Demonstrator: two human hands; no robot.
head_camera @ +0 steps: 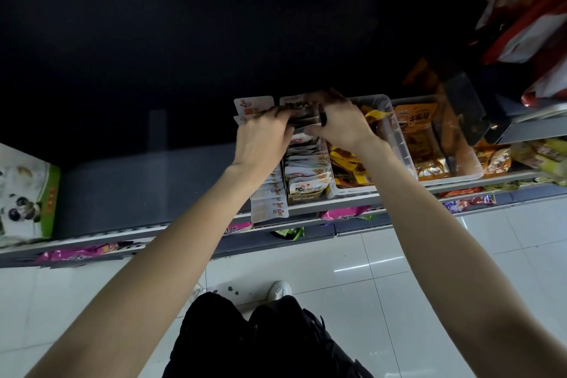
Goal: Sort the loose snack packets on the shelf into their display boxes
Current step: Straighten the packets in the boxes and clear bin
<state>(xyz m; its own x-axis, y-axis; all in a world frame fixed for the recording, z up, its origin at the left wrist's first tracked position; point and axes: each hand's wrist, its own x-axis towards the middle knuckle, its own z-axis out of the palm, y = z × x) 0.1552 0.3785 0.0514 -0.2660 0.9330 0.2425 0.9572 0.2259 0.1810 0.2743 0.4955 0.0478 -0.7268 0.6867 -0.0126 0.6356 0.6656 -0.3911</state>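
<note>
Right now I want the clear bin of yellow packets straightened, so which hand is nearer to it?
Right. The right hand sits at the clear bin's left edge, gripping white packets beside it. The left hand grips the same packets farther left.

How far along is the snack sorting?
Mostly done, it seems: the white packets stand filed in their box, and two clear tubs hold yellow and orange packs. Left hand and right hand together grip a small stack at that row's back. Loose packets remain at far right.

Glossy foil snack packets (306,169); clear plastic bin (399,144); shiny white floor tiles (383,261).
</note>
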